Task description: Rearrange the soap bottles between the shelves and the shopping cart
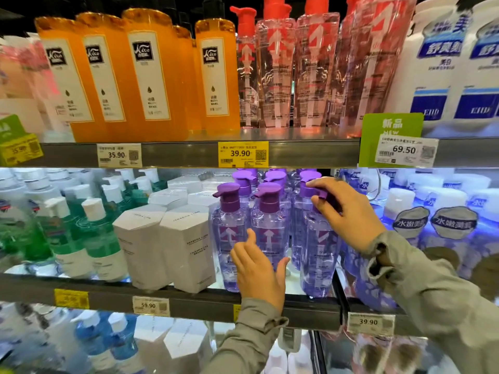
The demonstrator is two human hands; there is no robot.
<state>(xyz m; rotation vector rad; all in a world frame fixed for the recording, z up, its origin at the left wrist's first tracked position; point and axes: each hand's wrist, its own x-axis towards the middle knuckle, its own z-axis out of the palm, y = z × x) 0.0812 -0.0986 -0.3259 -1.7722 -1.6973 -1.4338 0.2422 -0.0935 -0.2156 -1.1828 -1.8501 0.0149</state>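
right grip pinches the purple pump of the front soap bottle on the middle shelf; left grip wide, flat before the neighbouring bottle

Shop aisle: stocked shelves, price tags, rows of soap bottles.

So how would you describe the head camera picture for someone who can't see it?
A person's right hand grips the pump of a purple soap bottle on the middle shelf; the open left hand is at a neighbouring purple bottle. Orange bottles stand above.
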